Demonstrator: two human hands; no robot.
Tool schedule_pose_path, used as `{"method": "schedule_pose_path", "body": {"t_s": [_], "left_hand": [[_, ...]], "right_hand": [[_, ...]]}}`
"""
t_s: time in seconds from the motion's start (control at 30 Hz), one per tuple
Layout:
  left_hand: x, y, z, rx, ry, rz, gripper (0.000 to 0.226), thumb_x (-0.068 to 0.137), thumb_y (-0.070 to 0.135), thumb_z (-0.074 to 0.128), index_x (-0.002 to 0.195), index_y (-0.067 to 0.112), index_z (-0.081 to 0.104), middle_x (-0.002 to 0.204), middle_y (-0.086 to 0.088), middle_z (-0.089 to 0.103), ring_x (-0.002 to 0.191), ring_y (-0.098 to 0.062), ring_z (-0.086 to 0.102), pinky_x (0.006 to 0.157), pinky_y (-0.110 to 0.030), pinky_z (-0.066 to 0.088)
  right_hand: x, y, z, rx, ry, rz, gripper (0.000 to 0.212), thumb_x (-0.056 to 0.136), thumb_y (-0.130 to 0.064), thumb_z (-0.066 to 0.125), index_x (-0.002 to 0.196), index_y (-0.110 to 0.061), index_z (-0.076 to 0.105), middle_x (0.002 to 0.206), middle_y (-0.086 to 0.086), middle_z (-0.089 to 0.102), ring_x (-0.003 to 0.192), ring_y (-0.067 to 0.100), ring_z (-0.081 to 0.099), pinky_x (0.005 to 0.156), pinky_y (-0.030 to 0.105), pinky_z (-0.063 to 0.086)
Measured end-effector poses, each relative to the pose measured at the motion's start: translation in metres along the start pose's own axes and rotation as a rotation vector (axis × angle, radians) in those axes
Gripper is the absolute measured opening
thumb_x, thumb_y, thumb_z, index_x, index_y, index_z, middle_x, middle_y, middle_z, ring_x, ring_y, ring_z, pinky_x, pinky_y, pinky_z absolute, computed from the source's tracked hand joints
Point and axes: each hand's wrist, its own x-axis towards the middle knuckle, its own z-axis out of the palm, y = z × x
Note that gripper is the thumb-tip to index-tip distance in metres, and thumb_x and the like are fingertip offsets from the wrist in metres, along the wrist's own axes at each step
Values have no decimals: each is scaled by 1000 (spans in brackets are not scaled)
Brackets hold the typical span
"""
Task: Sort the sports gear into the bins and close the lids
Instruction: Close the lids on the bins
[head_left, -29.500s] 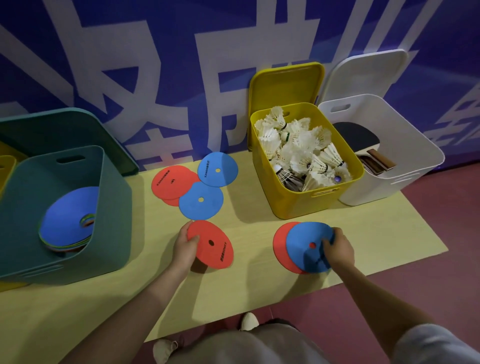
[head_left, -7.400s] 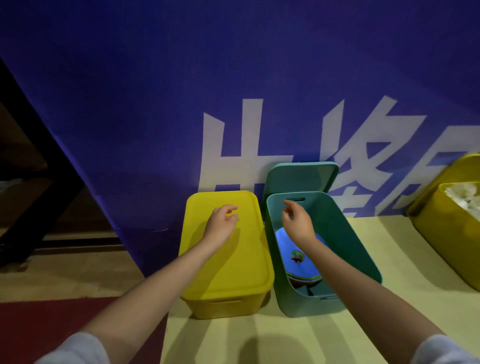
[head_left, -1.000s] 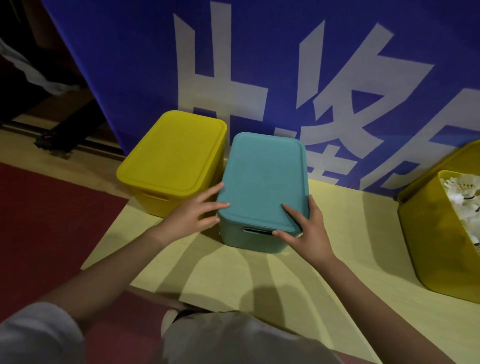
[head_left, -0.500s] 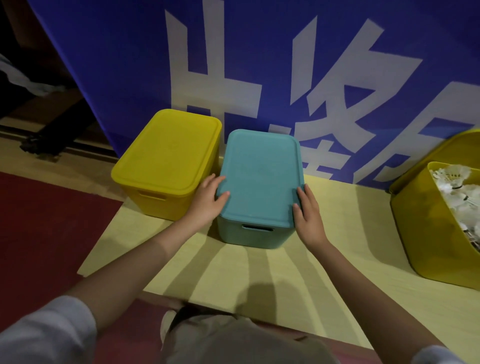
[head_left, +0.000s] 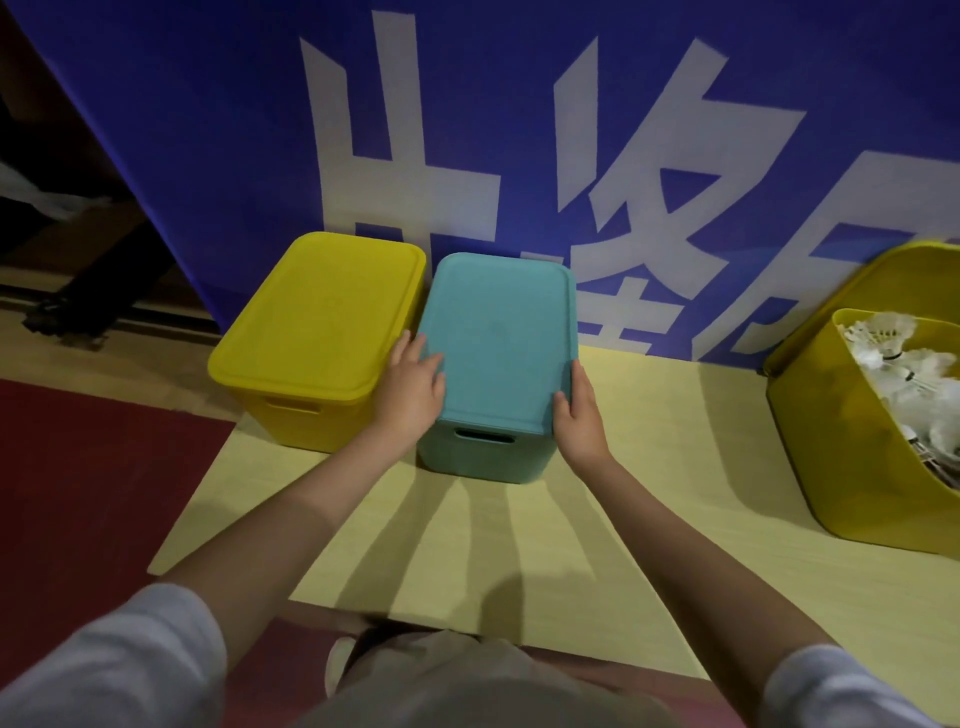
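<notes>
Beside the closed yellow bin (head_left: 317, 332) on the counter (head_left: 649, 519), the teal bin (head_left: 483, 457) stands; left hand (head_left: 413, 387) and right hand (head_left: 579, 415) press flat on its stiff, smooth lid (head_left: 498, 338), fingers straight. Its rim edges seem best for holding.

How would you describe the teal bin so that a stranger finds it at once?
Find the blue banner with large white characters. Below it, on the pale yellow mat, stand lidded bins. The teal bin is the only one not yellow, beside a closed yellow bin.
</notes>
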Motion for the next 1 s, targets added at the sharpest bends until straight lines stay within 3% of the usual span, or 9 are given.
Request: {"method": "schedule_pose_path", "body": {"t_s": [0.1, 0.27, 0.5, 0.67, 0.83, 1.0], "left_hand": [[-4, 9, 8, 123, -63, 114, 47, 100, 34, 38, 141, 12, 42, 152, -7, 34, 143, -23, 23, 118, -37, 16], [3, 0, 9, 86, -18, 55, 47, 98, 36, 40, 142, 17, 43, 149, -2, 39, 139, -19, 30, 114, -34, 24], [13, 2, 2, 55, -68, 31, 47, 96, 35, 46, 139, 18, 46, 147, -2, 42, 136, -21, 34, 112, -35, 27], [29, 26, -18, -234, -156, 21, 36, 92, 28, 54, 127, 18, 56, 132, -5, 51, 123, -24, 45, 104, -35, 37], [50, 86, -25, -535, -234, 40, 32, 92, 20, 54, 124, 19, 58, 127, -5, 54, 111, -19, 54, 98, -30, 42], [48, 169, -8, -701, -377, 111, 30, 92, 14, 55, 121, 20, 60, 119, 0, 60, 100, -16, 59, 88, -27, 46]], "right_hand": [[0, -4, 5, 23, 8, -33, 55, 101, -23, 38, 151, -23, 14, 152, -4, 28, 138, 12, 29, 109, 29, 28], [7, -12, 20, 68, 65, -7, 56, 100, -28, 40, 150, -26, 14, 149, -5, 33, 134, 10, 35, 107, 32, 37], [5, -18, 15, 91, 52, 46, 58, 100, -28, 43, 151, -23, 15, 151, -3, 32, 136, 14, 34, 106, 29, 34], [8, -20, -15, 80, 81, 153, 53, 98, -28, 50, 147, -19, 32, 148, 0, 40, 128, 19, 46, 101, 35, 43], [22, -15, -64, 122, 228, 184, 35, 99, -22, 47, 133, -20, 51, 120, 2, 58, 108, 21, 58, 93, 40, 52], [21, -1, -134, 220, 348, 117, 27, 99, -18, 45, 123, -16, 58, 107, 2, 64, 96, 17, 63, 76, 28, 55]]}}
